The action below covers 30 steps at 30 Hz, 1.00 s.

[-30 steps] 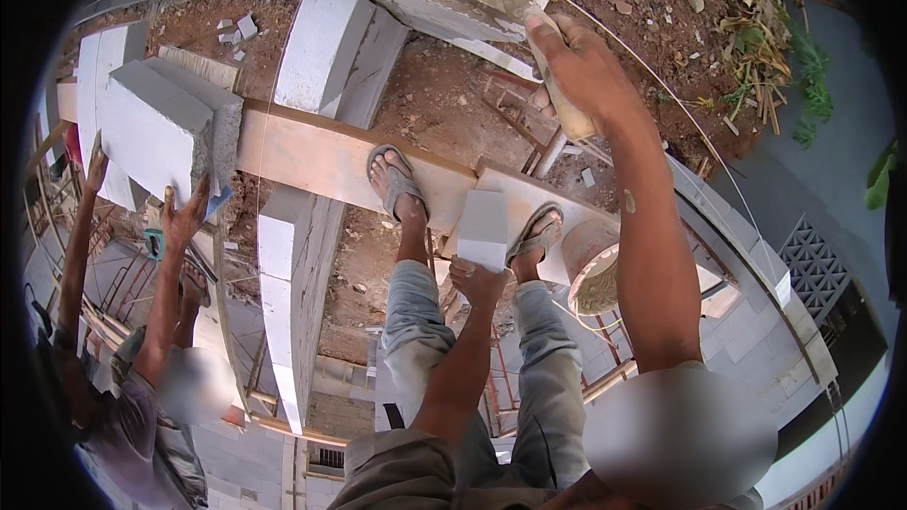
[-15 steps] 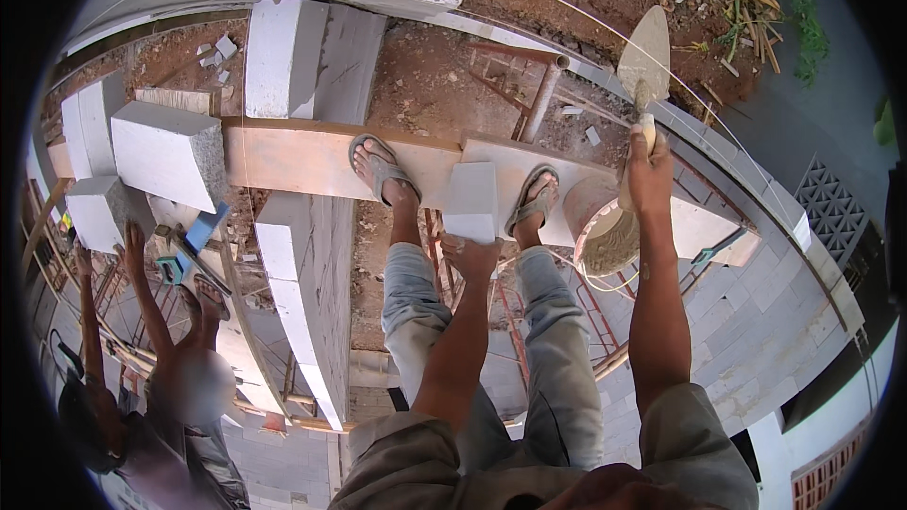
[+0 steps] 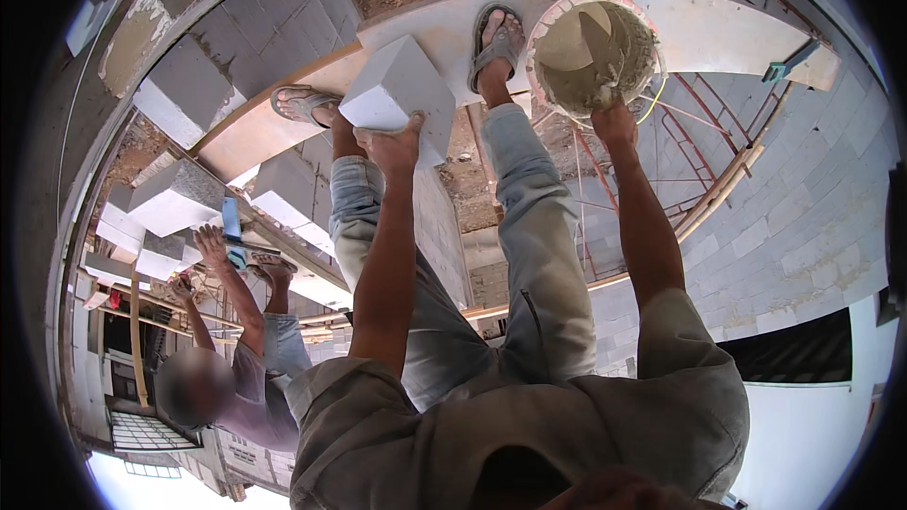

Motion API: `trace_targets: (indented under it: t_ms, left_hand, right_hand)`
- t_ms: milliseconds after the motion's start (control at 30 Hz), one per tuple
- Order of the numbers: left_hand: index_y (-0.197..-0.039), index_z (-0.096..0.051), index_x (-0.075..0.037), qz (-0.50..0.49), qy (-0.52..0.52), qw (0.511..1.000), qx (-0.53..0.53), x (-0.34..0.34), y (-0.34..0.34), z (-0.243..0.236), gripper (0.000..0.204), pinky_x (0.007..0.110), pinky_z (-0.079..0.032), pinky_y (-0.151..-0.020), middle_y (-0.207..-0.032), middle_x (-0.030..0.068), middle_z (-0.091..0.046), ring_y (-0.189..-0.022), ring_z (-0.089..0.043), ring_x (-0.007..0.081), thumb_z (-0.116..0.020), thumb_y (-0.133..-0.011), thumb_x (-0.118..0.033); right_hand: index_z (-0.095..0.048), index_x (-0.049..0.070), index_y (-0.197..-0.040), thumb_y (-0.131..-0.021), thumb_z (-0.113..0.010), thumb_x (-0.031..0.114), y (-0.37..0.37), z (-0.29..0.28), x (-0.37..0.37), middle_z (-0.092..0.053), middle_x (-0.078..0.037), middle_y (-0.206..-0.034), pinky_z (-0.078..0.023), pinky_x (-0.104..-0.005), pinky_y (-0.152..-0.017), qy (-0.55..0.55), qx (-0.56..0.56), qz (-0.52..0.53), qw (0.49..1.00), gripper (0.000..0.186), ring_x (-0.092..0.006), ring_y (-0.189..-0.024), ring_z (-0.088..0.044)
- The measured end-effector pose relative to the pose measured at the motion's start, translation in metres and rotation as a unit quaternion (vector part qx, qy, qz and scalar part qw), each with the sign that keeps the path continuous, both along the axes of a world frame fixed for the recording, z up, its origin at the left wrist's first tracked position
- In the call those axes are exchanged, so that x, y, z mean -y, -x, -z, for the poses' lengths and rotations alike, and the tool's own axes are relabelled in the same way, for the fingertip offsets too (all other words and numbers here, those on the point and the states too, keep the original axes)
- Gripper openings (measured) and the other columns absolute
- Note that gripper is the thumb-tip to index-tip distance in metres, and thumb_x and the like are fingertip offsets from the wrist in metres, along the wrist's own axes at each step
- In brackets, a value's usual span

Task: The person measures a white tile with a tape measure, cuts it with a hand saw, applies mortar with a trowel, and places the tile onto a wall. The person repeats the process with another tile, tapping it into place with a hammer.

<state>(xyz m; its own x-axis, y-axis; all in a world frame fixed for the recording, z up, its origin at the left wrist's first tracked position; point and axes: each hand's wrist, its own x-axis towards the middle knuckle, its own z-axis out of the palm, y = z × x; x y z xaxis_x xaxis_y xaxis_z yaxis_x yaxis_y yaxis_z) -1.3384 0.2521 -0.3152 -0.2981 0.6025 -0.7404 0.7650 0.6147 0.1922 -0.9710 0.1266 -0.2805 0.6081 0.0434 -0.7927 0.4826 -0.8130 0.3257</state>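
My left hand (image 3: 395,142) grips the lower edge of a pale grey block (image 3: 387,85) between my sandalled feet, which stand on a wooden plank (image 3: 765,28). My right hand (image 3: 614,118) is closed on a trowel handle at the near rim of a round mortar bucket (image 3: 546,33), just right of my right foot. The trowel blade (image 3: 603,52) is down inside the bucket among the grey mortar.
A co-worker (image 3: 246,378) works at the left, a hand (image 3: 213,246) raised by pale blocks (image 3: 170,194) and a blue tool (image 3: 231,217). Red scaffold bars (image 3: 699,142) and a bamboo pole (image 3: 718,198) lie below the plank. More blocks (image 3: 189,94) stand at upper left.
My right hand has swung the trowel from out at the upper right down into the bucket. My left hand's block is tilted and higher in the picture. The view has shifted.
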Motion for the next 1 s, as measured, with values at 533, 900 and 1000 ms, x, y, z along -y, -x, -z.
trace_targets:
  t_ms: [533,900,1000]
  left_hand:
    - [-0.140,-0.041,-0.014,-0.497,0.184,0.797,0.290,-0.070,0.015,-0.053,0.083,0.057,-0.041,-0.095,-0.138,0.0127,-0.042,-0.120,-0.047,0.0342,-0.072,-0.072,-0.049]
    - [-0.146,-0.032,-0.019,-0.588,0.174,0.747,0.257,-0.078,-0.015,-0.059,0.087,0.067,-0.028,-0.106,-0.147,0.0141,-0.034,-0.135,-0.033,0.0406,-0.068,-0.073,-0.051]
    - [-0.147,-0.028,-0.017,-0.566,0.168,0.762,0.267,-0.077,-0.028,-0.056,0.092,0.069,-0.029,-0.104,-0.145,0.0164,-0.035,-0.133,-0.035,0.0423,-0.068,-0.072,-0.051]
  right_hand:
    - [-0.067,0.008,-0.105,-0.089,-0.068,0.027,0.004,-0.006,0.078,-0.057,0.003,-0.067,-0.041,-0.0243,-0.046,-0.269,-0.187,0.436,0.838,0.025,-0.0061,-0.052,-0.051]
    - [-0.066,0.009,-0.095,-0.087,-0.069,0.023,0.030,-0.040,0.081,-0.056,0.003,-0.065,-0.041,-0.0226,-0.045,-0.293,-0.175,0.561,0.754,0.016,-0.0063,-0.051,-0.051]
    - [-0.065,0.010,-0.093,-0.088,-0.068,0.023,0.041,-0.044,0.081,-0.055,0.003,-0.066,-0.042,-0.0227,-0.047,-0.301,-0.162,0.577,0.741,0.015,-0.0067,-0.052,-0.052]
